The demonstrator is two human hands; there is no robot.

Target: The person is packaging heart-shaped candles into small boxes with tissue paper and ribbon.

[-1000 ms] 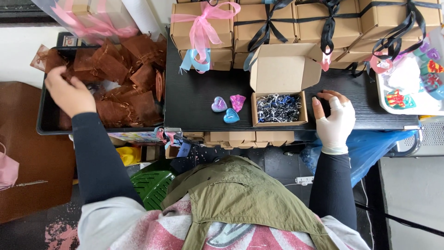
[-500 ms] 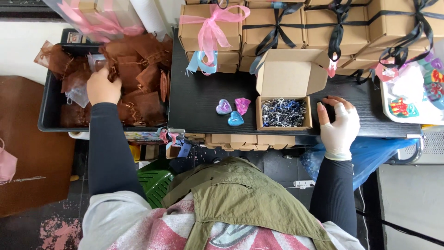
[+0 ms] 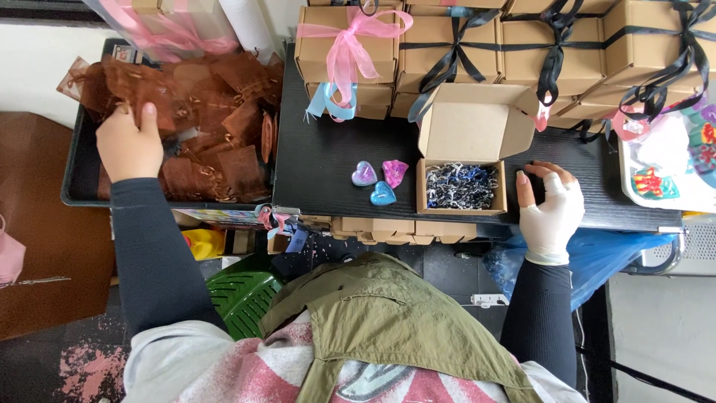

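My bare left hand [image 3: 128, 143] is over a black tray [image 3: 73, 183] heaped with brown sheer pouches and pinches one brown pouch [image 3: 140, 83] between thumb and fingers. My right hand [image 3: 550, 206], in a white glove, rests flat on the black table [image 3: 321, 149] with its fingers spread, just right of an open cardboard box [image 3: 462, 186] filled with dark and white shredded paper. Three small heart-shaped pieces lie left of the box: a lilac one [image 3: 364, 174], a pink one [image 3: 394, 172] and a blue one [image 3: 382, 194].
Closed cardboard boxes tied with a pink ribbon [image 3: 347, 37] and black ribbons [image 3: 552, 45] are stacked along the back of the table. A white tray [image 3: 634, 186] of coloured pieces sits at the right. Below are a green basket [image 3: 242, 295] and a blue plastic bag [image 3: 597, 242].
My left hand moved about among the pouches, right and then back left, and now grips a brown pouch. My right hand stayed beside the open box.
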